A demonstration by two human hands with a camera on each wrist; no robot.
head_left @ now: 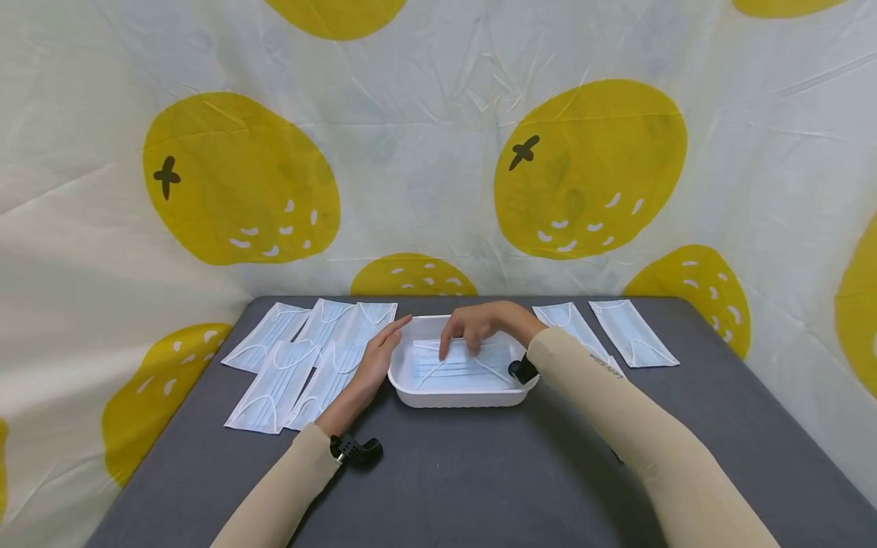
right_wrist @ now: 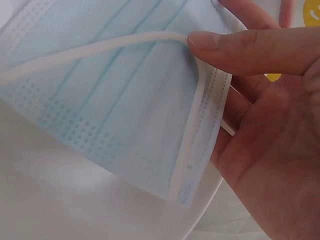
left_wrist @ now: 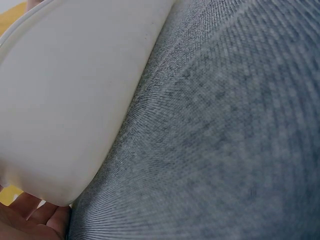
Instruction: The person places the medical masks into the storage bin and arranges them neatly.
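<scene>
A white plastic tray (head_left: 457,399) sits on the table, holding a light-blue pleated face mask (head_left: 452,370) with white ear loops. Inside the tray, my right hand (head_left: 479,323) pinches the mask's upper edge. The right wrist view shows the thumb (right_wrist: 220,47) over the mask (right_wrist: 120,85) at an ear loop, with fingers behind it. Whether other masks lie beneath is hidden. My left hand (head_left: 373,361) rests along the tray's left end with its fingers extended. In the left wrist view, its fingertips (left_wrist: 42,214) touch the tray wall (left_wrist: 75,110).
Several face masks (head_left: 274,380) lie overlapping left of the tray. More masks (head_left: 632,335) lie at the right, one partly behind the right sleeve (head_left: 617,396). Beneath everything is a dark grey tabletop (head_left: 438,479). A curtain with yellow fruit (head_left: 425,152) hangs behind the table.
</scene>
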